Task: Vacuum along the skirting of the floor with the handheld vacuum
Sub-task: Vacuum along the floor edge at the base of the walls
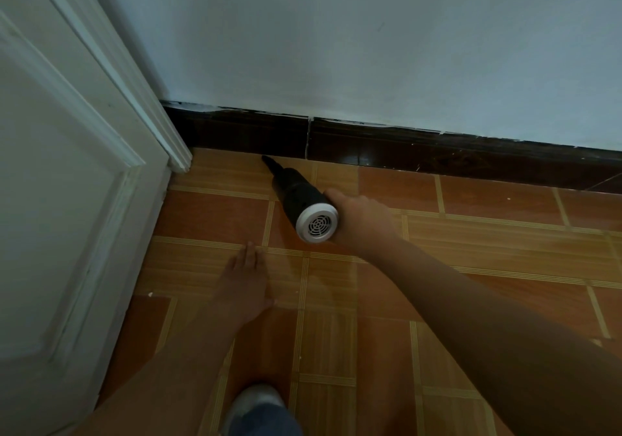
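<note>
A black handheld vacuum with a white vented rear cap points up and left, and its thin nozzle tip meets the foot of the dark brown skirting near the door frame. My right hand grips the vacuum at its rear end. My left hand hovers over the orange tiled floor below the vacuum, fingers straight and holding nothing.
A white panelled door and its frame fill the left side. A pale wall rises above the skirting. My grey shoe and trouser leg show at the bottom edge.
</note>
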